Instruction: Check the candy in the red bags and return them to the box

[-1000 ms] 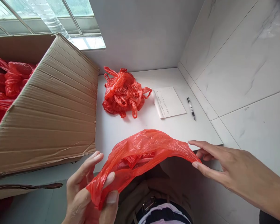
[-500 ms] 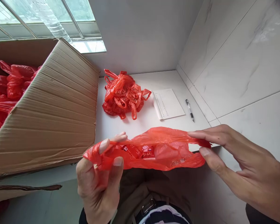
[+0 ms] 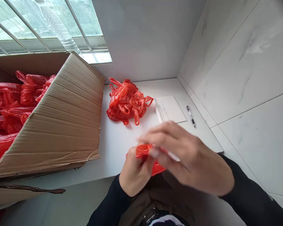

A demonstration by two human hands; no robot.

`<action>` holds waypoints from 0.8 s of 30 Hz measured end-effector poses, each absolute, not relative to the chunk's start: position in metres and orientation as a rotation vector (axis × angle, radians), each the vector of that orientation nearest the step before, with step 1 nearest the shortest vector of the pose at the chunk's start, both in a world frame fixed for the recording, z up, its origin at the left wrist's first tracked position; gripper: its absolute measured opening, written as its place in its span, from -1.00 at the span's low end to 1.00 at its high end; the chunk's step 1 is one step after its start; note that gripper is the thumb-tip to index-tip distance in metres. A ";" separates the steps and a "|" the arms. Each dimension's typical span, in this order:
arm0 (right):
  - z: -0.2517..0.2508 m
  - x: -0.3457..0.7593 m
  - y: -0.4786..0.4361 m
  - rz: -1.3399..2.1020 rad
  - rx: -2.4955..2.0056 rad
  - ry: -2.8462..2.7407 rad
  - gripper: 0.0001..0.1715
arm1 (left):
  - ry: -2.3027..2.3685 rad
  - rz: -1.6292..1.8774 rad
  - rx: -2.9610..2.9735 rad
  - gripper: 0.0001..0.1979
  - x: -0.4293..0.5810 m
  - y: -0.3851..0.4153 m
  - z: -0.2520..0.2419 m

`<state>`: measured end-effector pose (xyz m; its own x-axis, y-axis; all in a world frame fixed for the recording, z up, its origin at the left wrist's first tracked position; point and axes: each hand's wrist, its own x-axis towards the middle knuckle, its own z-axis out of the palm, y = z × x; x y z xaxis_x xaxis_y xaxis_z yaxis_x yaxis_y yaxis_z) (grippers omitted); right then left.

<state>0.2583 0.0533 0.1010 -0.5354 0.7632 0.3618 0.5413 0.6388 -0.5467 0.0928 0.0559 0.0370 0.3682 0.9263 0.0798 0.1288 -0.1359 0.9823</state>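
A red plastic bag (image 3: 158,169) is bunched between my hands, in front of my body at the table's near edge. My left hand (image 3: 135,172) is closed around its gathered top, and a loop of red film sticks up over the thumb. From the right, my right hand (image 3: 191,157) reaches across, blurred by motion, its thumb and fingers pinching the film beside the left thumb. Most of the bag is hidden behind the hands, so its contents do not show.
A heap of red plastic bags (image 3: 128,102) lies on the white table (image 3: 115,138), near a notepad (image 3: 173,108) and a pen (image 3: 191,116). At left stands a cardboard box (image 3: 68,119) holding several knotted red bags (image 3: 29,91). A clear bottle (image 3: 61,29) is by the window.
Earlier the bag was stretched wide between both hands, its mouth open and small red packets visible inside. Now the hands have come together and the top is bunched. The view has shifted slightly.
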 end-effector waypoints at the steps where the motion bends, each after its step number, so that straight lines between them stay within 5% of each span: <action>1: 0.096 0.261 0.058 0.529 -1.069 -2.245 -0.58 | 0.963 0.913 1.474 -0.78 0.091 0.057 0.035; 6: 0.066 0.269 0.078 0.900 -1.055 -2.146 -0.69 | 0.897 0.877 1.029 -0.74 0.082 0.056 0.030; 16: 0.064 0.261 0.061 0.958 -0.942 -2.132 -0.88 | 0.790 0.778 1.098 -0.75 0.054 0.068 0.023; 21: 0.035 0.250 0.075 1.141 -0.973 -2.019 -0.69 | 0.911 0.801 1.478 -0.90 0.050 0.054 0.023; 24: 0.022 0.239 0.084 1.427 -1.050 -1.950 -0.53 | 1.060 0.880 1.788 -0.62 0.048 0.049 0.010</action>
<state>0.2391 0.0843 0.0218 -0.5768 0.8156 -0.0453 0.2901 0.1527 -0.9447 0.0478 0.0495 0.0101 0.3913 0.9094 0.1412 0.3058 -0.2732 0.9121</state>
